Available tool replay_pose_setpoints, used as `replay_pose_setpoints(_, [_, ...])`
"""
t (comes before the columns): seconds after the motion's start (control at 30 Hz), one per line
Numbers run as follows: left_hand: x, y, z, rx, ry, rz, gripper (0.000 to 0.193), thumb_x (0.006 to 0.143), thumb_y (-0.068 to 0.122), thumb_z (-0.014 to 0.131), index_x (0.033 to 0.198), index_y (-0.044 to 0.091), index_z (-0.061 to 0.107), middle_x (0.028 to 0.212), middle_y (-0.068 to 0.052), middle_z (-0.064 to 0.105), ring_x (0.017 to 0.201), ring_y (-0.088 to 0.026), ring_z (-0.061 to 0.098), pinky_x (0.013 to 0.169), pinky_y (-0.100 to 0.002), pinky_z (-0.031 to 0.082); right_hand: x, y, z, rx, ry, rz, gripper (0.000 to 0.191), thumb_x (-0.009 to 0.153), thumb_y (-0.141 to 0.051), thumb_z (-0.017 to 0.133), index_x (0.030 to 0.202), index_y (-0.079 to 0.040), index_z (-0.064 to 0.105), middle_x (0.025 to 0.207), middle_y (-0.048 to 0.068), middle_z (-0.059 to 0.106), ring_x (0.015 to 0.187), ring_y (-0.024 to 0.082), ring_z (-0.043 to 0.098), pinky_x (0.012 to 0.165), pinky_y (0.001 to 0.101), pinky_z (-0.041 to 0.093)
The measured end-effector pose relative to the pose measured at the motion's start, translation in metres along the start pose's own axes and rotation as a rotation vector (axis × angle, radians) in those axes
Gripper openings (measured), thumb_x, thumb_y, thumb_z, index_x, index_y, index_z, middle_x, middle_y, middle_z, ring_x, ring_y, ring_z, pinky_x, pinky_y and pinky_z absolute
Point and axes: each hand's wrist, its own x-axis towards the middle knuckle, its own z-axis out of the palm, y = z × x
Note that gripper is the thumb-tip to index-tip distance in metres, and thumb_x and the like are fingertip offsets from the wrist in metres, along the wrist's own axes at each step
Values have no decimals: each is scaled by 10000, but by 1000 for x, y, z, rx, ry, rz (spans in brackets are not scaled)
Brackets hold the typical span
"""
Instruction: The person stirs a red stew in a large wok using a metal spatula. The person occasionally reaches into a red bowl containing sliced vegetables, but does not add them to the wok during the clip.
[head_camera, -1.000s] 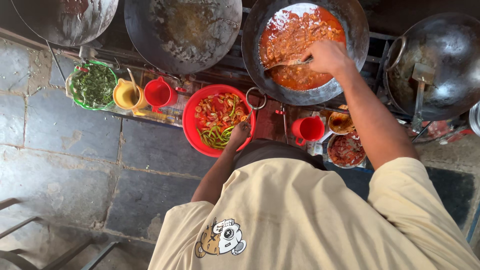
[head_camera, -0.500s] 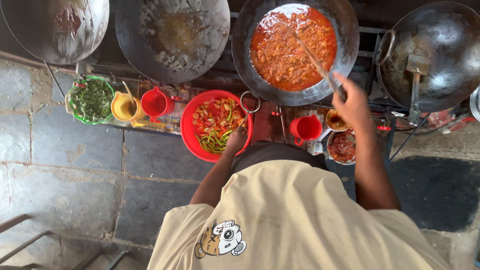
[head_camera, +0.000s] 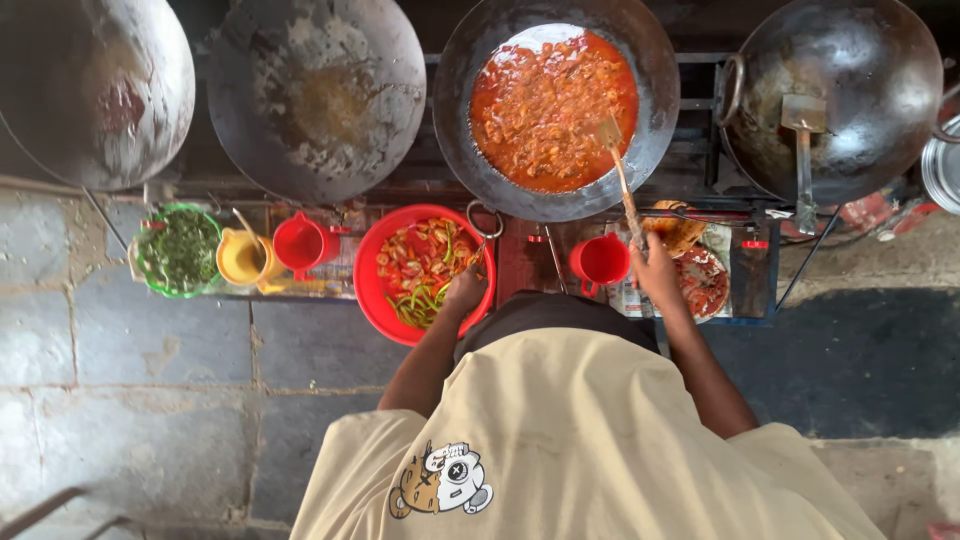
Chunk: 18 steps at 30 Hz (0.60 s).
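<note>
A: Item one, spatula (head_camera: 622, 172)?
B: Blade rested in the red curry of the dark wok (head_camera: 470, 120); handle gripped in the right hand (head_camera: 655, 272), closed around it, near the red cup (head_camera: 599, 261).
A: Left hand (head_camera: 466, 288)?
B: Lay on the rim of the red bowl (head_camera: 372, 290) of chopped vegetables; grip could not be told.
A: Remainder?
B: Green herb bowl (head_camera: 180, 250), yellow jug (head_camera: 244, 258), red jug (head_camera: 300, 243), empty woks (head_camera: 315, 95) alongside.
</note>
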Motion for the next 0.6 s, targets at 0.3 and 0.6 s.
replay_pose_setpoints(0.3, [-6,3,8,-73,100,67,308,897,312,606,1131,127,678,1030,-280,719,1028,-474,682,891,-553,545,-6,14,32,-77,-18,-36,273,1063,-177,584,1235,-17,446,785,104,636,525,188,634,489,351,497])
replay_pose_setpoints(0.6, [-7,-3,12,-66,71,51,301,922,304,584,1152,122,653,1028,-271,720,995,-474,682,863,-559,538,-7,15,38,-154,-81,103,365,1058,-158,529,1383,-55,400,752,128,638,539,213,620,527,382,523])
